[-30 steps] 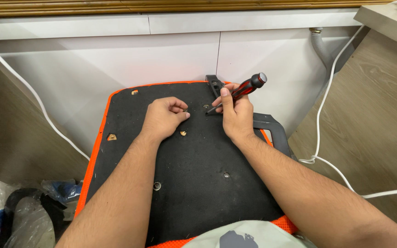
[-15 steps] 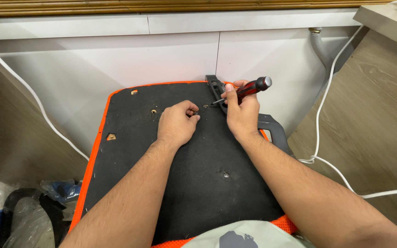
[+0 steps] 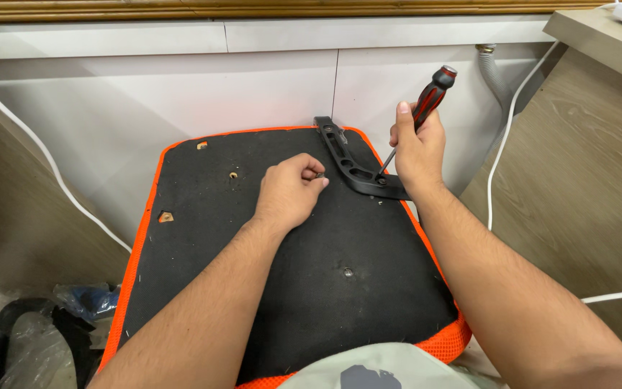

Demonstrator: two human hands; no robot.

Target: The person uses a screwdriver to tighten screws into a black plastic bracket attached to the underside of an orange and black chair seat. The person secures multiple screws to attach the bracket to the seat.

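An upturned chair seat [image 3: 203, 238], black underneath with an orange rim, lies in front of me. My right hand [image 3: 417, 148] grips a red and black screwdriver [image 3: 430, 97], its tip set into a hole of the black plastic armrest bracket [image 3: 345, 160] at the seat's far right corner. My left hand [image 3: 291, 191] rests on the seat beside the bracket, pinching a small screw [image 3: 319, 175] between thumb and fingers.
Screw holes [image 3: 348, 272] dot the seat's underside. White cabinet panels [image 3: 181, 94] stand behind the seat. A white cable [image 3: 499, 144] hangs at the right by a wooden panel [image 3: 584, 180]. Plastic bags and black parts [image 3: 30, 331] lie on the floor at the left.
The right hand lifted the screwdriver from nearly flat to upright and set its tip in the bracket. The left hand shifted right, towards the bracket, with the screw.
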